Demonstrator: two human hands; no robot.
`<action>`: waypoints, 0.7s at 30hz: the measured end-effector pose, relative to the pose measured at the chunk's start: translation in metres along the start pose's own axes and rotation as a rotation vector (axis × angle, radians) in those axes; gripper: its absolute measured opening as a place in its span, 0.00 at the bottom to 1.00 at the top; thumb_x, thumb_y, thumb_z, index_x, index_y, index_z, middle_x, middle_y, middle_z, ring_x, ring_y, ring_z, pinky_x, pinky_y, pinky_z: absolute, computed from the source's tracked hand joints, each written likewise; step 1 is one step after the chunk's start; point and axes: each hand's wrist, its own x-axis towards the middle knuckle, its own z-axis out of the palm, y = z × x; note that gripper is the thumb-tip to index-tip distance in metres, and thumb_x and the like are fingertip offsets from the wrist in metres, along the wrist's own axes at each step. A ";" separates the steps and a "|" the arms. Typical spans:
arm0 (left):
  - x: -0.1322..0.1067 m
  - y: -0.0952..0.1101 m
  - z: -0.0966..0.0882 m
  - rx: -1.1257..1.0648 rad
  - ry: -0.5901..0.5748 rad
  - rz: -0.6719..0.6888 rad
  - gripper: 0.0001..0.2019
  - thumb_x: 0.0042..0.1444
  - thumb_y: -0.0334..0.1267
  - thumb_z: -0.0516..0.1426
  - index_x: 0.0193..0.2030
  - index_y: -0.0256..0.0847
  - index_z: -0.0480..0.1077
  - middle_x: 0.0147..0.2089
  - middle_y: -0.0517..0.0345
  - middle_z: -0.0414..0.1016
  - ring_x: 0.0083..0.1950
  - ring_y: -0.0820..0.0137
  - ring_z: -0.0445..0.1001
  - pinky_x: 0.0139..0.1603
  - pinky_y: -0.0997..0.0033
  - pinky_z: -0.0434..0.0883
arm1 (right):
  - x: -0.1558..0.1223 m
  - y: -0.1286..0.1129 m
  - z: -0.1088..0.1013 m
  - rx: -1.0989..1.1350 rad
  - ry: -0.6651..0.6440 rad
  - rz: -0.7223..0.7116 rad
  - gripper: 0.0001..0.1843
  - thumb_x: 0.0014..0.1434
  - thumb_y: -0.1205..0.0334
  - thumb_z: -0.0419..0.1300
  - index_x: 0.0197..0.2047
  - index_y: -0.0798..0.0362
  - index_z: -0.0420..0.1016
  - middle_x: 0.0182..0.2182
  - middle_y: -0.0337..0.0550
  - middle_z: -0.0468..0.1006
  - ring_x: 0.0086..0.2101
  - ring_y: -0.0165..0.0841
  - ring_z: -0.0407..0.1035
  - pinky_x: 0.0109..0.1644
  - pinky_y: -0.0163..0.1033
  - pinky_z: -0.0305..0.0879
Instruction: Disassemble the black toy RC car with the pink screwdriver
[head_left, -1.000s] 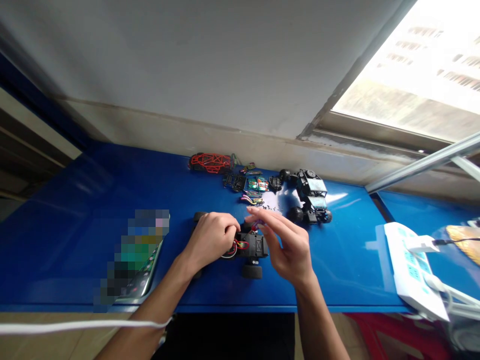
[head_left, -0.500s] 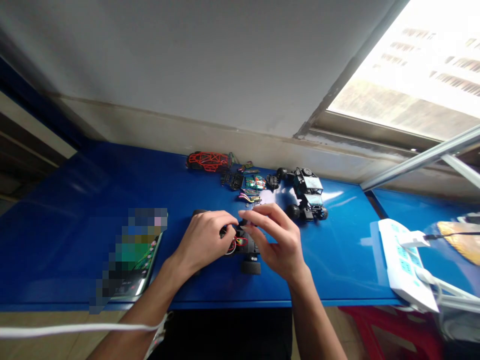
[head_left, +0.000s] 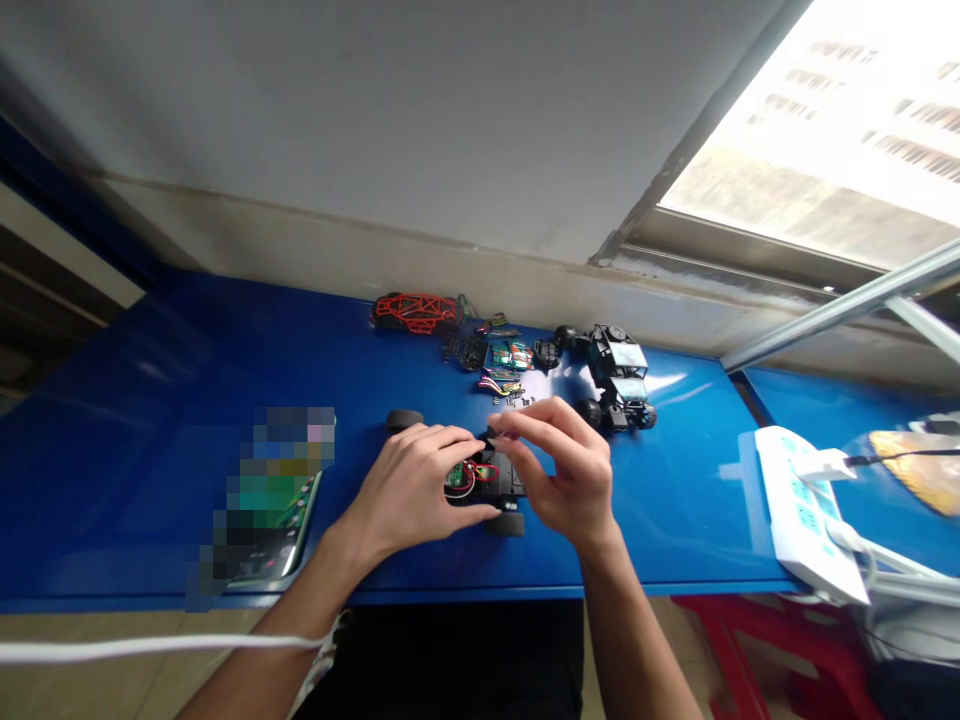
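Observation:
A black toy car chassis (head_left: 504, 480) lies on the blue table in front of me, with a green circuit board (head_left: 454, 476) and red, black and white wires showing. My left hand (head_left: 416, 480) spans the chassis and grips it, fingers on the far side and thumb by the near wheel (head_left: 506, 524). Another wheel (head_left: 403, 420) shows beyond that hand. Over the chassis's far side, my right hand (head_left: 566, 465) has thumb and forefinger brought together in a pinch. Whatever lies between those fingertips is too small to make out.
Along the wall lie a red-framed toy car (head_left: 418, 313), a green car body (head_left: 511, 356) among loose parts, and a black toy truck (head_left: 619, 375). A phone-like device (head_left: 289, 555), partly pixelated, lies left. A white power strip (head_left: 806, 510) with plugs sits right.
My left hand has opened out, its thumb moving from the wires toward the near wheel, uncovering the circuit board. My right hand stays pinched at the chassis. The view has shifted slightly.

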 end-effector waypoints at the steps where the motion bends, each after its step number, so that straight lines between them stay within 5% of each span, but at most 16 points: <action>1: 0.000 -0.001 0.001 0.005 -0.006 -0.003 0.27 0.49 0.51 0.72 0.54 0.42 0.78 0.58 0.52 0.82 0.55 0.54 0.81 0.58 0.52 0.76 | 0.000 0.001 0.001 -0.008 0.024 0.012 0.16 0.65 0.74 0.64 0.52 0.46 0.82 0.38 0.44 0.80 0.35 0.33 0.75 0.38 0.40 0.77; 6: 0.001 -0.002 0.003 0.024 -0.016 -0.026 0.25 0.51 0.47 0.72 0.54 0.41 0.78 0.57 0.52 0.82 0.54 0.55 0.81 0.57 0.53 0.76 | 0.002 0.003 0.001 -0.032 0.058 0.036 0.14 0.64 0.71 0.68 0.50 0.46 0.83 0.35 0.42 0.76 0.33 0.32 0.73 0.35 0.40 0.74; 13: 0.001 -0.002 0.001 0.015 -0.030 -0.021 0.24 0.50 0.46 0.73 0.53 0.43 0.78 0.57 0.55 0.82 0.53 0.57 0.82 0.54 0.57 0.76 | -0.002 0.002 -0.004 0.144 -0.115 0.088 0.28 0.70 0.76 0.55 0.67 0.42 0.73 0.56 0.46 0.82 0.53 0.38 0.78 0.57 0.49 0.77; 21: -0.001 -0.008 0.006 0.031 0.002 0.013 0.25 0.51 0.47 0.73 0.55 0.43 0.78 0.57 0.53 0.83 0.53 0.55 0.82 0.56 0.55 0.75 | -0.003 0.009 0.000 0.101 0.036 0.077 0.20 0.65 0.75 0.64 0.55 0.44 0.81 0.42 0.43 0.83 0.38 0.34 0.79 0.42 0.43 0.79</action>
